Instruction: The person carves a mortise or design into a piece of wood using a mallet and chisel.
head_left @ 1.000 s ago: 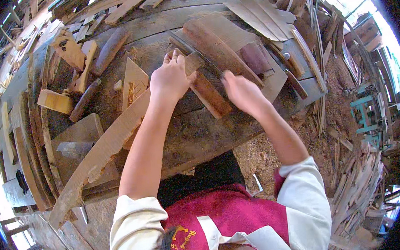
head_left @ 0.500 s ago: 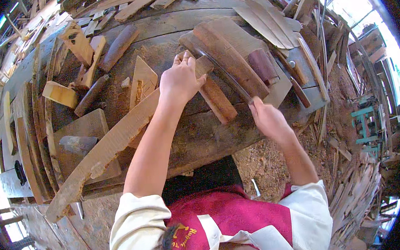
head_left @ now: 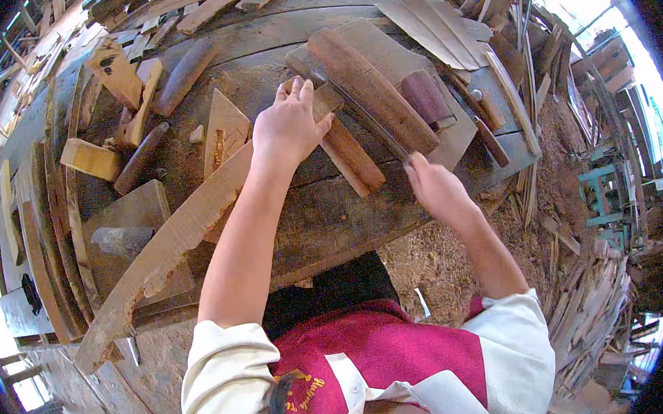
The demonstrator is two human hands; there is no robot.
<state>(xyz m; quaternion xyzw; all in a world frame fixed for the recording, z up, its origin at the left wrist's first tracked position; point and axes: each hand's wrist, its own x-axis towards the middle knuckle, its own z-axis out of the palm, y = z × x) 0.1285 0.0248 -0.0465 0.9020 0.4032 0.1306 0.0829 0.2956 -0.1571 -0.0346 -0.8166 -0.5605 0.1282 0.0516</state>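
Observation:
My left hand (head_left: 286,125) is closed over the upper end of a long wooden plank (head_left: 181,230), the thumb along its right side. From there the plank slants down to the lower left past the bench edge, its lower side ragged. My right hand (head_left: 439,187) is closed round the near end of a long, thin, dark tool (head_left: 372,126), whose exact kind I cannot make out. This tool slants up and left toward the plank's end, alongside a thick brown wood piece (head_left: 376,87). Beneath the plank's end, a reddish-brown block (head_left: 353,158) points toward me.
The wooden bench (head_left: 325,227) also carries a dark reddish block (head_left: 426,98), a pointed offcut (head_left: 223,130), a yellowish block (head_left: 90,158) and a dark round stick (head_left: 141,158). Strips (head_left: 42,237) line the left side. Scrap wood (head_left: 589,319) heaps at right.
The whole view has shifted slightly, so the bench things sit a little up and left. Both hands keep their holds, with little visible movement against the wood.

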